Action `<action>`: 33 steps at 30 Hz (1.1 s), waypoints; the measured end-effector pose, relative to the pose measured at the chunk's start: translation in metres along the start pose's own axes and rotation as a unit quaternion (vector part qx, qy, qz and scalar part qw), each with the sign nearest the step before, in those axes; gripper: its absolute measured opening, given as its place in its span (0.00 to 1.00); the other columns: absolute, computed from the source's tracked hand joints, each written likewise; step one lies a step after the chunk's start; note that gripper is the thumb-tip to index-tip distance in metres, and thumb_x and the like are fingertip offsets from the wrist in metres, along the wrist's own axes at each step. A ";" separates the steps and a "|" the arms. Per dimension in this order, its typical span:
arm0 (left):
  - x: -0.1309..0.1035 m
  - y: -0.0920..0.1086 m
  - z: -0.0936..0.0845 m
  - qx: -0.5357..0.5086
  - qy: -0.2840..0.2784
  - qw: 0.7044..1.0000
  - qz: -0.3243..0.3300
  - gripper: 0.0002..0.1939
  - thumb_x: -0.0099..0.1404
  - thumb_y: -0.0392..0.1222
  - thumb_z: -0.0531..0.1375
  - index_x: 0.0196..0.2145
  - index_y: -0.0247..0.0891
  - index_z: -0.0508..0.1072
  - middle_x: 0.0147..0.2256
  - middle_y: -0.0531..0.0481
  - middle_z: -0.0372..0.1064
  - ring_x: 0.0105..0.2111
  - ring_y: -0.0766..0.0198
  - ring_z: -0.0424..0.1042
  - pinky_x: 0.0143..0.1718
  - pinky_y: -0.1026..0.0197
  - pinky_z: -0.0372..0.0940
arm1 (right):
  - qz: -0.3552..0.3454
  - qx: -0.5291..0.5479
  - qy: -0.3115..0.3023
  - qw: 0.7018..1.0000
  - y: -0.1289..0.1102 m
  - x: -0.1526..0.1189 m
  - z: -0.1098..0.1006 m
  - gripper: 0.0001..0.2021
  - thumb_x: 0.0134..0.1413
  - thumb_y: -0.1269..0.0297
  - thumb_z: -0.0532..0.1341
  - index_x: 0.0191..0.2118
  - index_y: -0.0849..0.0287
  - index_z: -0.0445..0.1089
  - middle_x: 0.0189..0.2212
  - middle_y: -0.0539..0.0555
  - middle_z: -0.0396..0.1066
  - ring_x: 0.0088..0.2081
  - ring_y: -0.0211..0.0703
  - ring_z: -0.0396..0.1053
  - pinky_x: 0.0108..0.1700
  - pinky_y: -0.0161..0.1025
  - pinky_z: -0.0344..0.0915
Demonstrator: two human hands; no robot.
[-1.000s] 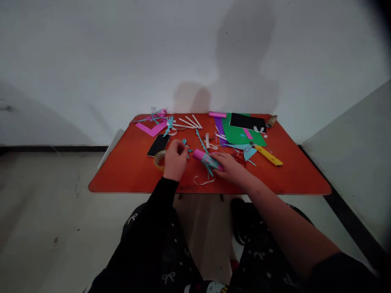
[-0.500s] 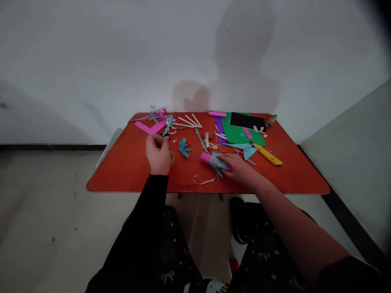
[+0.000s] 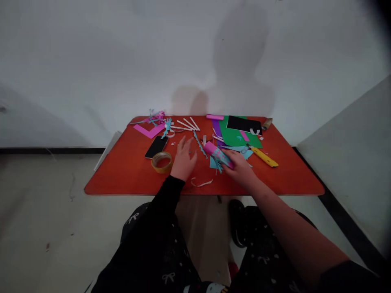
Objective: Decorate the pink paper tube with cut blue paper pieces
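My right hand (image 3: pixel 240 166) is wrapped round a pink paper tube (image 3: pixel 211 149) with teal cut paper around its middle and a teal fringe (image 3: pixel 217 164) hanging below. The tube tilts, its pink end up and to the left. My left hand (image 3: pixel 183 159) reaches over the table with fingers apart, palm down, and nothing shows in its grip. It covers the spot of the teal folded paper leaf seen earlier. Just left of that hand are a roll of tape (image 3: pixel 161 161) and a black phone (image 3: pixel 157 146). A curled white strip (image 3: pixel 202 183) lies near the front edge.
On the red table (image 3: pixel 119 175) lie white paper sticks (image 3: pixel 185 125), pink and teal scraps (image 3: pixel 156 117), and a pink V-shaped piece (image 3: pixel 149 132). A yellow utility knife (image 3: pixel 265 157) is at the right, beside green paper (image 3: pixel 230 138) and a black rectangle (image 3: pixel 244 124).
My left hand has moved right from the phone and tape, uncovering both, and its fingers have spread. My right hand has lifted and tilted the tube slightly, showing a teal piece under it.
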State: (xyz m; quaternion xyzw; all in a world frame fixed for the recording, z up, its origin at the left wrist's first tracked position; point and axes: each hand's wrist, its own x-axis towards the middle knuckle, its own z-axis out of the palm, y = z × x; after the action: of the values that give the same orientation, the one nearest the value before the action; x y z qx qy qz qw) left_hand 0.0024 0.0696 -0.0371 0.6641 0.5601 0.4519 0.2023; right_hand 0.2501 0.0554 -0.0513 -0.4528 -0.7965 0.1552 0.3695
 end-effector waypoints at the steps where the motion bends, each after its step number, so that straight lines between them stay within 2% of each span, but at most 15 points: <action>1: -0.001 0.003 0.005 -0.055 0.011 0.998 -0.018 0.22 0.66 0.38 0.61 0.57 0.38 0.72 0.65 0.35 0.63 0.68 0.48 0.60 0.66 0.46 0.61 | 0.004 0.012 0.009 1.000 -0.003 0.000 0.001 0.27 0.58 0.63 0.63 0.64 0.55 0.68 0.57 0.63 0.73 0.60 0.60 0.69 0.63 0.60 0.65; 3: -0.004 0.010 0.015 -0.188 0.014 0.979 -0.080 0.13 0.66 0.44 0.62 0.47 0.38 0.73 0.53 0.37 0.73 0.57 0.51 0.72 0.59 0.48 0.67 | 0.015 0.042 0.022 0.999 -0.007 0.001 0.003 0.27 0.58 0.61 0.64 0.64 0.55 0.69 0.57 0.63 0.74 0.59 0.60 0.70 0.62 0.59 0.66; 4: -0.005 0.013 0.019 -0.255 0.012 0.960 -0.119 0.13 0.65 0.45 0.64 0.45 0.37 0.72 0.49 0.39 0.74 0.53 0.53 0.74 0.56 0.49 0.68 | 0.022 0.058 0.026 0.998 -0.009 0.001 0.003 0.27 0.58 0.60 0.64 0.64 0.54 0.69 0.58 0.62 0.74 0.59 0.60 0.70 0.62 0.59 0.66; 8: -0.013 0.029 0.026 -0.428 -0.003 0.870 -0.246 0.24 0.60 0.47 0.69 0.49 0.41 0.66 0.49 0.44 0.73 0.47 0.59 0.76 0.49 0.54 0.71 | 0.060 0.120 0.020 0.991 -0.018 0.003 0.004 0.28 0.59 0.59 0.65 0.64 0.53 0.68 0.61 0.60 0.72 0.61 0.57 0.70 0.64 0.56 0.66; 10: -0.016 0.035 0.026 -0.478 -0.030 0.835 -0.271 0.26 0.59 0.48 0.71 0.50 0.42 0.66 0.49 0.45 0.73 0.46 0.60 0.76 0.49 0.56 0.70 | 0.074 0.152 0.011 0.985 -0.023 0.004 0.004 0.28 0.60 0.59 0.65 0.65 0.54 0.68 0.62 0.60 0.72 0.61 0.56 0.70 0.65 0.55 0.66; 12: -0.019 0.039 0.024 -0.507 -0.063 0.816 -0.272 0.26 0.57 0.49 0.72 0.49 0.41 0.68 0.48 0.45 0.73 0.45 0.61 0.77 0.49 0.56 0.70 | 0.081 0.177 0.004 0.981 -0.028 0.005 0.005 0.28 0.60 0.59 0.65 0.65 0.55 0.68 0.62 0.61 0.71 0.62 0.56 0.70 0.65 0.54 0.66; 16: -0.021 0.043 0.022 -0.516 -0.108 0.813 -0.249 0.27 0.55 0.50 0.73 0.48 0.39 0.71 0.48 0.45 0.76 0.45 0.59 0.77 0.50 0.56 0.71 | 0.074 0.183 -0.001 0.980 -0.034 0.007 0.009 0.29 0.59 0.59 0.65 0.65 0.56 0.68 0.62 0.62 0.71 0.62 0.56 0.70 0.65 0.53 0.65; 22: -0.020 0.042 0.016 -0.494 -0.108 0.827 -0.247 0.22 0.58 0.45 0.71 0.47 0.37 0.72 0.48 0.44 0.77 0.48 0.57 0.78 0.53 0.56 0.70 | 0.037 0.151 -0.009 0.988 -0.038 0.012 0.012 0.28 0.58 0.60 0.66 0.64 0.57 0.69 0.60 0.63 0.73 0.61 0.57 0.70 0.65 0.54 0.65; 33: -0.018 0.042 0.000 -0.493 -0.147 0.820 -0.251 0.18 0.58 0.44 0.68 0.46 0.39 0.74 0.49 0.44 0.78 0.50 0.54 0.77 0.54 0.51 0.71 | 0.051 0.162 -0.034 0.985 -0.040 0.015 0.011 0.29 0.59 0.58 0.66 0.65 0.52 0.69 0.62 0.61 0.72 0.61 0.57 0.70 0.64 0.56 0.66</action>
State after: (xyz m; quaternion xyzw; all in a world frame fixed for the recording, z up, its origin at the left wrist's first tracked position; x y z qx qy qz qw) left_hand 0.0261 0.0406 -0.0115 0.3703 0.3735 0.4982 0.6893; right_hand 0.2136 0.0477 -0.0285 -0.4219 -0.7486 0.3157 0.4025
